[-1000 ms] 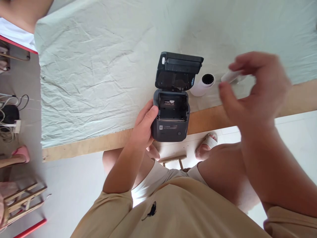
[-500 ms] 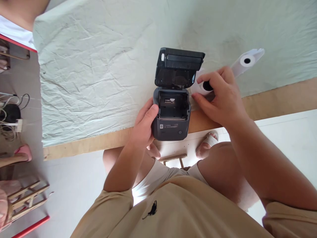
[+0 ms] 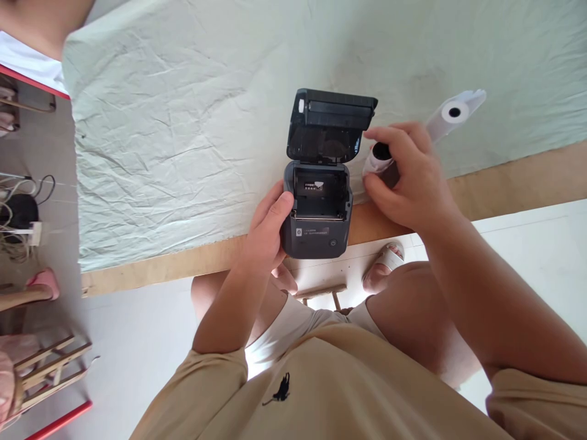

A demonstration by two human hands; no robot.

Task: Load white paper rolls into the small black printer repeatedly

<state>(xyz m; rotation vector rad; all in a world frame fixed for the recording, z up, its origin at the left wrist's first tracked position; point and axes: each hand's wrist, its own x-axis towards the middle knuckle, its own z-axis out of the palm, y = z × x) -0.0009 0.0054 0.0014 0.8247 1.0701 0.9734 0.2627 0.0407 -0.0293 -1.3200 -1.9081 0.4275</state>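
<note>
A dark grey portable label printer rests at the table's front edge, its lid swung up and its paper bay showing no roll inside. My left hand grips the printer's left side, thumb on the upper rim. Just right of the printer, my right hand curls thumb and fingers round a white label roll with a dark core; part of the roll is hidden behind the fingers. Beyond that hand lies a second white paper roll, with a loose strip of paper trailing from it.
A pale green wrinkled cloth covers the table, leaving a wooden edge along the front. Part of another person shows at the top left. Cables and a wooden stool are on the floor at left.
The label roll in my right hand has tilted and shifted slightly, with the thumb moving a little to the right, away from the printer. My left hand and the printer have barely moved.
</note>
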